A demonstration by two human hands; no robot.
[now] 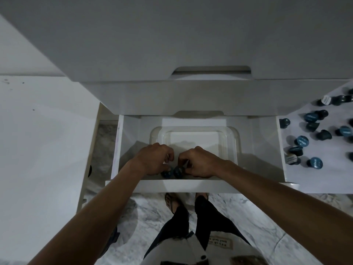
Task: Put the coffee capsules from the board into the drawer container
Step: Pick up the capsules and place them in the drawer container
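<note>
A clear plastic container (194, 131) sits in the open white drawer (191, 185). Both hands reach into its near end. My left hand (152, 161) curls over a dark blue capsule (165, 174). My right hand (200, 163) curls over a second capsule (178, 172) beside it. The two capsules lie close together at the container's front, partly hidden by my fingers. Whether the fingers still grip them is hard to see. Several more dark and blue-lidded capsules (301, 140) lie scattered on the white board (305, 178) to the right of the drawer.
White closed drawer fronts (172, 44) rise above the open drawer. A white surface (38, 140) lies to the left. Below are a marble floor (149, 217) and my legs and feet (172, 201), close to the drawer front.
</note>
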